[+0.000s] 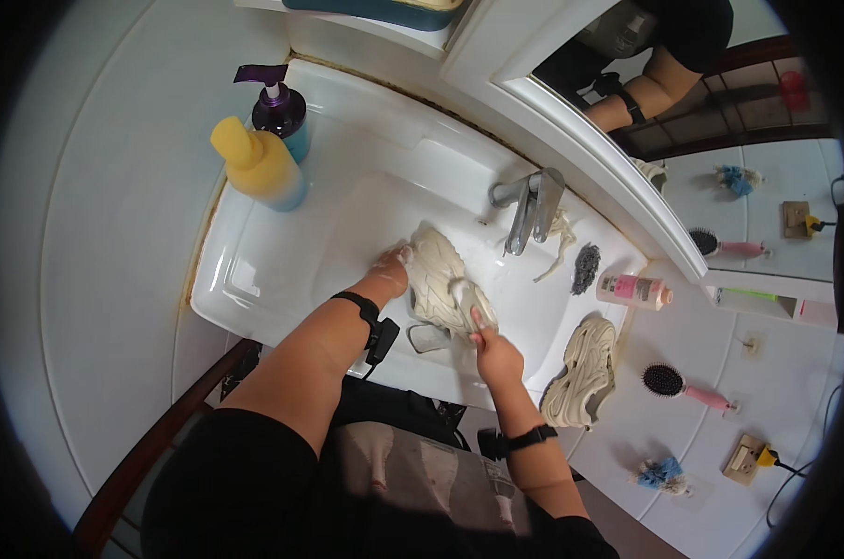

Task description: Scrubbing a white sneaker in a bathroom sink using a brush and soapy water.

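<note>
Head view: a cream shoe (434, 265) lies in the white sink (240, 265), toward the near side of the basin and below the faucet (536, 207). My left hand (390, 273) is against its left side, with suds on the skin; the fingers are partly hidden there, so I cannot tell how tightly they close. My right hand (499, 360) has its fingers wrapped around a pale brush (471, 303), which rests on the shoe's nearer right part. Just beside the shoe, on its near side, sits a greyish-white block (429, 338). Past the faucet's base on the right, pale laces (562, 240) trail over the ledge, then come a dark grey scouring pad (586, 268) and a pink-labelled bottle (632, 291) on its side. A second cream shoe (580, 374) lies at the sink's right edge, apart from my right hand. At the far left corner stand a yellow bottle (260, 170) and, just behind it, a purple pump bottle (280, 112). Farther out on the right wall hang a pink-handled hairbrush (669, 380) and a blue-and-white puff (664, 475), near a socket (744, 460) with a yellow plug (767, 457).
</note>
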The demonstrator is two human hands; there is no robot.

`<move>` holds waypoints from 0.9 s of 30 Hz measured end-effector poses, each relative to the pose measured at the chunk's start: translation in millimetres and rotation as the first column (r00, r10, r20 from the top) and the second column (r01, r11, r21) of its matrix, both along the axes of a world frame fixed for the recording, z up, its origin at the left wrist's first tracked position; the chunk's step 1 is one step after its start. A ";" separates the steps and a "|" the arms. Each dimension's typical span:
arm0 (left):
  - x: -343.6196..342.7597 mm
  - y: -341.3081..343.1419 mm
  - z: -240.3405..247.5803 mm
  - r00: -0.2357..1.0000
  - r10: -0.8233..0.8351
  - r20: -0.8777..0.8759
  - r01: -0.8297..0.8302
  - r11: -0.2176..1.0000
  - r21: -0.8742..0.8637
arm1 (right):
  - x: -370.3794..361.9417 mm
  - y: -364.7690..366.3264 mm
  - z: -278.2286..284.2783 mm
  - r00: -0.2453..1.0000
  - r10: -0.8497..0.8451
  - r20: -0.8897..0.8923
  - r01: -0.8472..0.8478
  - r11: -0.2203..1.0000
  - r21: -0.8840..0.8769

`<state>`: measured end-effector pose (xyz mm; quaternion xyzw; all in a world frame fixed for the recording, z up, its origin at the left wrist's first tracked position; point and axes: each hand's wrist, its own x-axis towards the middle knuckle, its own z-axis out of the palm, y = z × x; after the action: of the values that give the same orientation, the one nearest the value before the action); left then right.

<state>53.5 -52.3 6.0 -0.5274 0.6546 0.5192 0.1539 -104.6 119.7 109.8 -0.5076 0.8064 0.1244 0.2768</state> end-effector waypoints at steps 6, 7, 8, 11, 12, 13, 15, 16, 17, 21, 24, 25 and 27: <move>-1.1 1.0 -13.5 1.000 -0.027 0.010 0.027 0.999 -0.035 | 9.5 -35.9 -30.3 0.996 0.087 0.006 -0.086 0.990 -0.115; -2.3 3.6 -8.8 0.999 -0.036 0.009 0.036 0.999 -0.033 | 14.7 -51.9 -36.9 0.996 0.092 0.018 -0.090 0.992 -0.092; -3.9 6.0 -3.5 0.999 -0.044 0.017 0.045 0.996 -0.073 | 19.7 -70.8 -42.2 0.995 0.100 0.030 -0.098 0.992 -0.074; -6.2 2.3 9.3 0.998 -0.052 0.025 0.054 0.995 -0.078 | 33.6 -119.6 -45.6 0.993 0.100 0.056 -0.099 0.995 -0.028; -3.6 1.3 11.2 0.998 -0.055 0.018 0.056 0.998 -0.041 | 35.4 -129.6 -46.1 0.994 0.093 0.063 -0.091 0.995 -0.028; -3.3 3.5 4.1 0.998 -0.058 0.020 0.058 0.997 -0.041 | 36.3 -133.3 -45.4 0.994 0.082 0.067 -0.080 0.996 -0.027; -4.3 8.0 -21.2 0.998 -0.059 -0.013 0.056 0.982 -0.178 | 26.8 -121.0 -35.3 0.994 0.086 0.069 -0.084 0.996 -0.027; -1.5 7.1 -27.7 0.999 -0.053 -0.011 0.050 0.983 -0.178 | 20.9 -111.9 -28.2 0.992 0.099 0.075 -0.097 0.995 -0.026; 1.2 5.8 -34.2 1.000 -0.009 -0.022 0.006 0.992 -0.130 | 16.7 -100.1 -18.9 0.996 0.080 0.046 -0.079 0.996 -0.030; -1.9 5.6 -21.1 0.996 -0.073 -0.042 0.065 0.983 -0.171 | -11.0 -22.8 -2.9 1.000 -0.013 -0.008 0.013 1.000 -0.023; -1.3 5.6 -23.4 0.997 -0.073 -0.015 0.068 0.978 -0.199 | 0.3 -15.0 1.5 0.998 -0.034 -0.054 0.037 0.998 0.043; -2.0 4.7 -22.1 0.997 -0.077 -0.017 0.072 0.977 -0.198 | 0.9 -18.5 -2.9 0.998 -0.040 -0.053 0.040 0.999 -0.016; -1.0 1.8 -17.5 0.998 -0.052 -0.044 0.046 0.991 -0.124 | 4.6 -35.9 -21.0 0.999 -0.029 -0.029 0.026 0.997 -0.075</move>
<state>52.6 -50.5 -11.5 -0.5074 0.7015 0.4862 0.1183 -100.0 83.8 88.8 -0.5044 0.8214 0.0982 0.2473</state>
